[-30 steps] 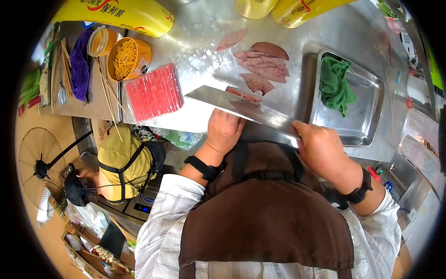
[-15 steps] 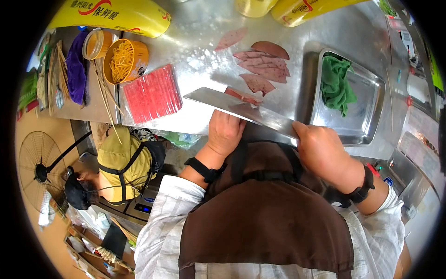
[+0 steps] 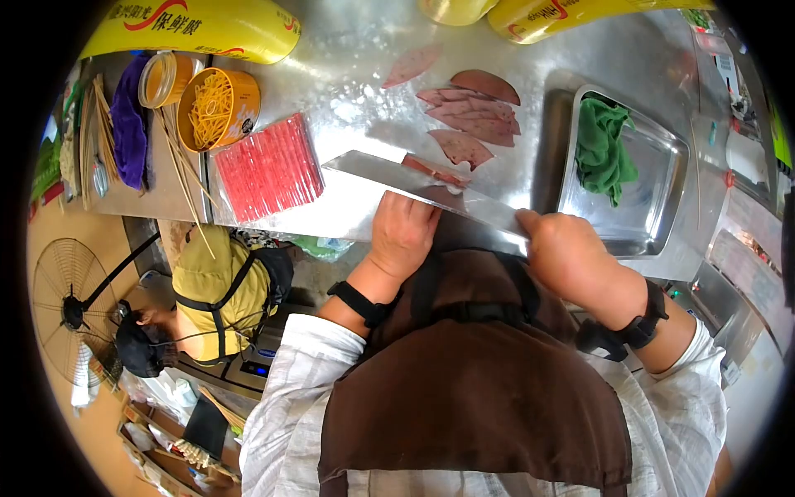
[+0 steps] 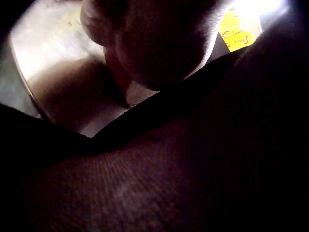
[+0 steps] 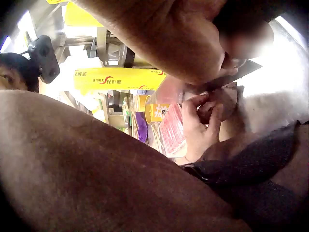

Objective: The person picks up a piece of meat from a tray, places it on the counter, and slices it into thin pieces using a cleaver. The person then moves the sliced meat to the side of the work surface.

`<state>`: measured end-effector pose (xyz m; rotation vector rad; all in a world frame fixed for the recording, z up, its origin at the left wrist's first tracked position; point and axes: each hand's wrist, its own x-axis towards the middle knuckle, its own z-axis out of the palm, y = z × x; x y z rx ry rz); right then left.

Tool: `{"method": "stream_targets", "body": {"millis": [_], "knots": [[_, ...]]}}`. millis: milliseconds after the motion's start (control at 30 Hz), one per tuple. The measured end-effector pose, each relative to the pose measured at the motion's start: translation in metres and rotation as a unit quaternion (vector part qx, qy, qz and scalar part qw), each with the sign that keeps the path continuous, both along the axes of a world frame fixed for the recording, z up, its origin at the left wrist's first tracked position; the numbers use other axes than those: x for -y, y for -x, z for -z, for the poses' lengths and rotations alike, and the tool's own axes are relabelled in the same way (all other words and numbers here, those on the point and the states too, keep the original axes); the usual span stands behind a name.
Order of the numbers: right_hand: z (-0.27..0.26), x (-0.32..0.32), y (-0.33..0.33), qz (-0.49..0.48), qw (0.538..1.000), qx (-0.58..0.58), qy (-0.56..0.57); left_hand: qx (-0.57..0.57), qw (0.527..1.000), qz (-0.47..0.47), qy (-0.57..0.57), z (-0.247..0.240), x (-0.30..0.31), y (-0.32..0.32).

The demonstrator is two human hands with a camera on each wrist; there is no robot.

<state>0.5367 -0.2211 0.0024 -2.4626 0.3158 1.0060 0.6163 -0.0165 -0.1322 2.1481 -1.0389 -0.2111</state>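
Note:
In the head view my right hand [image 3: 575,261] grips the handle of a broad knife [image 3: 472,203], its blade slanting up to the left. My left hand [image 3: 403,236] is at the table's near edge with curled fingers under the blade. The right wrist view shows the left hand's fingers [image 5: 200,128] around a rounded reddish meat piece [image 5: 227,104] beside the blade. Part of that meat [image 3: 431,168] shows past the knife. Thin meat slices [image 3: 472,116] lie beyond it. Dark shadow hides most of the left wrist view around the hand [image 4: 159,43].
A steel tray [image 3: 675,182] holding a green cloth [image 3: 603,149] is at the right. To the left are a red packet of sticks [image 3: 269,170], an orange tub of yellow strips [image 3: 244,112] and skewers. Yellow rolls [image 3: 215,29] lie at the back; another person [image 3: 219,302] is at the left.
The knife has shifted slightly left and its blade face shows at a slightly different tilt. Both hands keep their grip. The surroundings have drifted slightly in the head view.

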Motion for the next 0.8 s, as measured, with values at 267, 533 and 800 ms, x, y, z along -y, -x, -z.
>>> {"method": "stream_targets", "body": {"millis": [267, 533, 800], "knots": [[0.008, -0.001, -0.011, -0.003, 0.999, -0.033, -0.017, -0.015, 1.000, 0.002, 0.013, 0.000, 0.003, -0.003], [0.019, -0.001, -0.017, 0.008, 0.998, -0.055, -0.027, -0.017, 1.000, 0.011, -0.007, 0.004, 0.000, -0.002], [0.030, -0.006, -0.029, 0.001, 0.997, -0.062, -0.038, 0.015, 1.000, 0.018, 0.005, 0.001, 0.001, -0.005]]}}
